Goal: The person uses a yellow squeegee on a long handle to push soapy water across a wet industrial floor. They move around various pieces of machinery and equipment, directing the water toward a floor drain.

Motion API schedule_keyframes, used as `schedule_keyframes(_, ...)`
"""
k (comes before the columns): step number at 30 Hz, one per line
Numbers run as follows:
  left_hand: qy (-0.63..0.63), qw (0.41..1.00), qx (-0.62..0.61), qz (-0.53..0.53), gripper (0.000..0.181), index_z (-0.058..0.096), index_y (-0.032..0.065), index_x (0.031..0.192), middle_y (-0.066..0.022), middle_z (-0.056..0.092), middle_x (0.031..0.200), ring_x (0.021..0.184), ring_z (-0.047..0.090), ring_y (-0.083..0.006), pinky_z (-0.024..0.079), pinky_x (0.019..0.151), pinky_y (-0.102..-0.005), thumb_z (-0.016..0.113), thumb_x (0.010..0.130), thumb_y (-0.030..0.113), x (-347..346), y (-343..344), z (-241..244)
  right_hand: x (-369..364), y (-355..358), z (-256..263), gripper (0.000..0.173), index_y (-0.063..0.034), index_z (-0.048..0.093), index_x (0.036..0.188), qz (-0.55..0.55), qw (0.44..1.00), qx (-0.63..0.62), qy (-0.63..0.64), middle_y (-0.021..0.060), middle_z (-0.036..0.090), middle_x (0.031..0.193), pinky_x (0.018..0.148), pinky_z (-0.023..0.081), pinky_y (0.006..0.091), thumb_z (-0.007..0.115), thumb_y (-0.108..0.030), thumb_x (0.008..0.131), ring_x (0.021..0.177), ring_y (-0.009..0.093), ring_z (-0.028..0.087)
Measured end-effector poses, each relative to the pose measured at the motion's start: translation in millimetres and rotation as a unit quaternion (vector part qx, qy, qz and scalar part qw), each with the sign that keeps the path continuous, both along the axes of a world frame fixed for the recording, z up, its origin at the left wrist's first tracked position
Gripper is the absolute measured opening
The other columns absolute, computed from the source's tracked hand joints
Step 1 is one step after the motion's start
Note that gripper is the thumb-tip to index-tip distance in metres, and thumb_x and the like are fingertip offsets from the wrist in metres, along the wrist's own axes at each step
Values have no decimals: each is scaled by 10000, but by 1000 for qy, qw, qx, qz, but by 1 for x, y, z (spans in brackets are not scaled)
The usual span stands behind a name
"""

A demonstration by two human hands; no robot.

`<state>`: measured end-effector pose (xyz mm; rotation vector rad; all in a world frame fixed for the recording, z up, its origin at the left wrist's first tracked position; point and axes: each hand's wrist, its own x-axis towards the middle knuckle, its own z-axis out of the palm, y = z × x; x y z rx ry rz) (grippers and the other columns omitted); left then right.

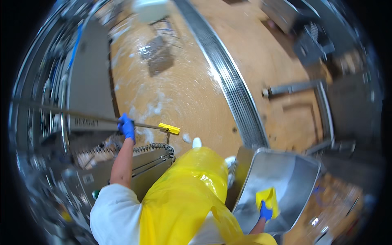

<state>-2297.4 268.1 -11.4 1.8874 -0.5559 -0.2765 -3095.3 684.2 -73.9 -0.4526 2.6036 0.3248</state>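
My left hand (126, 127), in a blue glove, is closed around the long handle (95, 118) of a floor brush. The yellow brush head (169, 128) is at the handle's right end, just over the wet floor ahead of my feet. My right hand (265, 212), also blue-gloved, grips a yellow scoop or similar piece (267, 197) above the inside of a metal tub (256, 159) at my right. Its exact kind is unclear. A yellow apron (186, 183) covers my front.
A metal floor drain grate (232, 79) runs ahead along the wet, foamy tan floor (190, 101). Metal machinery with a chain (156, 147) stands at my left. A metal frame (326, 107) and equipment stand at the right; a pale bin (150, 9) is at the top.
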Motion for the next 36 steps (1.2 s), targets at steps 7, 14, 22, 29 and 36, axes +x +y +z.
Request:
schedule_keyframes(7, -60, 978, 197, 22, 606, 659, 51, 763, -41, 442, 513, 411, 347, -169, 306, 408, -350, 453, 1007, 565, -80, 41, -13, -90, 11, -165, 953, -101, 673, 1287, -35, 983, 145, -106, 158, 673, 1306, 1092, 417, 542, 737, -781, 622, 1255, 350, 605)
schedule_keyframes(14, -79, 965, 250, -23, 622, 756, 41, 937, -20, 492, 562, 451, 377, -145, 301, 441, -324, 482, 965, 598, -94, 13, -1, -63, -50, -293, 1132, -75, 569, 1427, -187, 959, 131, -166, 218, 556, 1453, 1142, 380, 540, 685, -842, 602, 1357, 370, 524)
schedule_keyframes(22, -98, 993, 52, 29, 374, 587, 107, 692, -37, 584, 625, 484, 507, -143, 421, 458, -338, 676, 950, 364, -116, 19, -16, -67, -53, -244, 588, -60, 542, 1410, -445, 642, -461, -421, 81, 615, 1310, 1053, 432, 370, 639, -405, 944, 1204, 226, 578)
schedule_keyframes(29, 11, 999, -19, 28, 367, 517, 125, 694, -25, 533, 599, 486, 512, -120, 428, 468, -300, 688, 975, 286, -73, -19, -18, -212, -23, 13, 744, 33, 523, 1419, -352, 779, -481, -194, 151, 618, 1339, 983, 495, 436, 551, -575, 991, 1144, 271, 620)
schedule_keyframes(36, 21, 998, 55, -3, 376, 541, 90, 709, -15, 540, 605, 537, 522, -119, 453, 512, -322, 668, 985, 313, -72, -77, -23, -150, -332, 275, 709, 35, 682, 1247, 39, 944, -310, 106, 201, 733, 1150, 872, 551, 411, 606, -604, 947, 1009, 321, 707)
